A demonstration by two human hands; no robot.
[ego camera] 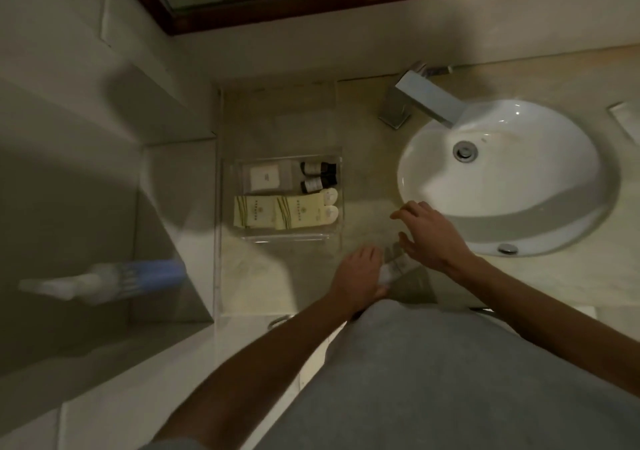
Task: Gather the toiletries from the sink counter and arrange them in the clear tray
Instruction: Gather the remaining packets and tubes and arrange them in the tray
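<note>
Counter (346,127), packet (393,269) between both hands' fingers (363,255)

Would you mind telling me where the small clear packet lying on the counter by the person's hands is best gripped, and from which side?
Probably by the far end of the small clear packet, coming from above with the right hand. It lies flat on the beige stone counter, so only its edges offer a pinch. The left hand covers its near end, while the far end shows between the hands, nearest the right fingertips.

Clear tray (334,190) sits left of sink basin (502,179); two small bottles (318,176) inside tray; faucet (426,100) behind basin.
</note>
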